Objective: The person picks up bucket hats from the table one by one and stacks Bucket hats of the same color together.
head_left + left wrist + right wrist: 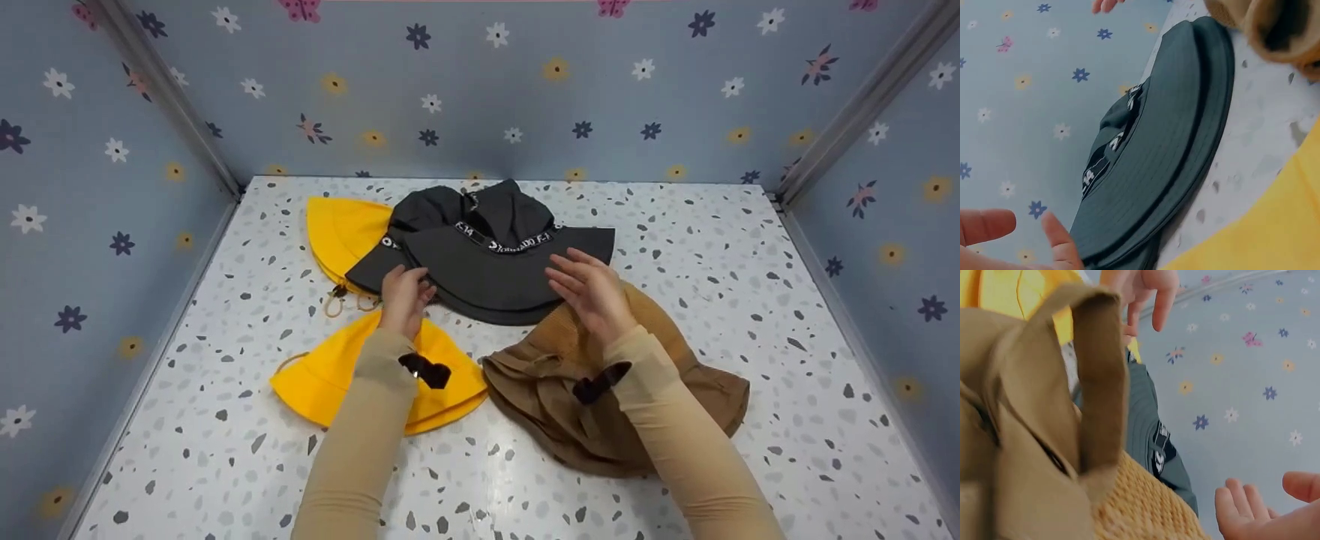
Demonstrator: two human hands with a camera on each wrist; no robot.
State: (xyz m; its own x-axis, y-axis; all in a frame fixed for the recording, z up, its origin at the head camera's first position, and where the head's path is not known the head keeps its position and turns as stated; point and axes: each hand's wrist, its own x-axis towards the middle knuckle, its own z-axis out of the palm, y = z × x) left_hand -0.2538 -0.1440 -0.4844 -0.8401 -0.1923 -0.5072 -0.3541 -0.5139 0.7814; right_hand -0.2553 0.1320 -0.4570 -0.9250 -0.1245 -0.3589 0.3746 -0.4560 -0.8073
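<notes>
Dark grey bucket hats (487, 274), overlapping and banded with white lettering, lie at the back middle. My left hand (406, 300) is over the left part of their brims, fingers loosely bent and holding nothing. Beside the right end of the front brim is my right hand (595, 294), fingers extended, nothing in its grasp. Whether either hand touches the brim I cannot tell. Under my left wrist lies a yellow hat (330, 382). A brown hat (705, 382) with a woven crown and ribbon-like folds lies under my right wrist; its loose strap (1100, 382) looms in the right wrist view.
Another yellow hat (341, 232) with a cord and toggle is partly under the dark hats. The speckled white table (202, 450) is bounded by flower-printed panels (480, 97) at the back and both sides, with metal posts (862, 105) at the corners.
</notes>
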